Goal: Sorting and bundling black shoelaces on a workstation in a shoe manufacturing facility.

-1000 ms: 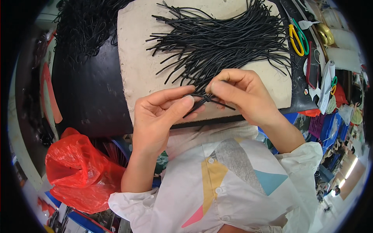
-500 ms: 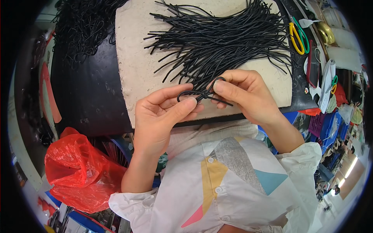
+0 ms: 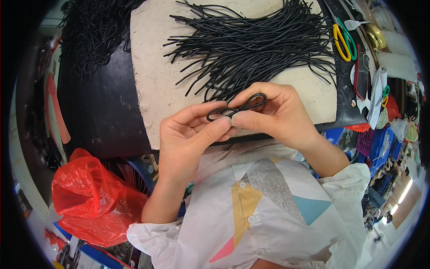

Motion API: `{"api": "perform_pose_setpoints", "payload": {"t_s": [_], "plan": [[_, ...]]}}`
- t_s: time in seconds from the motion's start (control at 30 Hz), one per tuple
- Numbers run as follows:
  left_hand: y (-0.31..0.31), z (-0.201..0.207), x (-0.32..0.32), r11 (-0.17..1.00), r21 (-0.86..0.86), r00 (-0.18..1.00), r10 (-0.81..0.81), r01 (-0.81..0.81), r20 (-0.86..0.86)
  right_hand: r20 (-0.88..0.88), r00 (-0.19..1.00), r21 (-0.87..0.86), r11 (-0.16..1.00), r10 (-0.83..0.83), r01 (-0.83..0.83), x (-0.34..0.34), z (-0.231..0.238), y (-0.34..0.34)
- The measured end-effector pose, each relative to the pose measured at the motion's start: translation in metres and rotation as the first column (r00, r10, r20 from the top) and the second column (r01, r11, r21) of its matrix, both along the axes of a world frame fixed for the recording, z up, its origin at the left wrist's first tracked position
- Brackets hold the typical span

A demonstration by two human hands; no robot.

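Between my two hands is a black cord bow (image 3: pixel 256 102) with a loop toward each side. My left hand (image 3: pixel 192 130) pinches it near the middle, thumb and forefinger closed by the left loop. On the other side my right hand (image 3: pixel 277 112) grips beside the centre, its thumb tip close to my left thumb. The fingers cover the knot and the cord's ends. Just beyond my hands, a thick spread of cut black cords (image 3: pixel 255 49) lies across a cream board (image 3: pixel 154 85).
Scissors with yellow and green handles (image 3: pixel 342 42) lie right of the board. A tangled heap of black cords (image 3: pixel 96 36) sits at the far left on the black work surface (image 3: pixel 105 107). An open red plastic bag (image 3: pixel 96 201) stands at my left, below the table edge.
My right hand has slid inward to the bow's middle, and the thumbs have come together. The right loop now shows whole above my right thumb, while the loose end is hidden.
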State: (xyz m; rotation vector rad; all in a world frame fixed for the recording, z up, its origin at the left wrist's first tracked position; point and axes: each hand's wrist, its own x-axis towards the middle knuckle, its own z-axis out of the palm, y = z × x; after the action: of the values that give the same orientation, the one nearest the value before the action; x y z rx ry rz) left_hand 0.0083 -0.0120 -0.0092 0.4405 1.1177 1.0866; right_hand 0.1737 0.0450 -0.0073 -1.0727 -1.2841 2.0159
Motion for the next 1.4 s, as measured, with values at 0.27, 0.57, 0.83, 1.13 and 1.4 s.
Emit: {"api": "perform_pose_setpoints", "payload": {"t_s": [0.27,0.57,0.83,1.13,1.4], "plan": [[-0.005,-0.009,0.004,1.0,0.0,0.994,0.031,-0.032,0.102,-0.055,0.996,-0.12,0.991,-0.066,0.059,-0.003,0.0,-0.004],[-0.007,-0.002,0.016,0.99,0.037,0.99,0.138,-0.137,-0.038,0.052,0.993,0.027,0.994,-0.103,0.102,-0.005,0.003,-0.006],[0.0,0.004,0.005,0.995,-0.072,0.996,0.066,-0.062,0.061,0.046,0.996,-0.131,0.988,-0.073,0.078,0.004,-0.001,0.008],[0.0,0.001,0.0,0.999,-0.036,1.0,-0.003,0.002,-0.023,-0.059,0.995,-0.353,0.934,-0.084,0.057,0.007,-0.004,0.007],[-0.006,-0.008,0.001,0.999,-0.035,0.98,0.001,0.006,0.2,-0.124,0.991,-0.154,0.988,-0.047,0.028,0.0,-0.001,-0.003]]}}
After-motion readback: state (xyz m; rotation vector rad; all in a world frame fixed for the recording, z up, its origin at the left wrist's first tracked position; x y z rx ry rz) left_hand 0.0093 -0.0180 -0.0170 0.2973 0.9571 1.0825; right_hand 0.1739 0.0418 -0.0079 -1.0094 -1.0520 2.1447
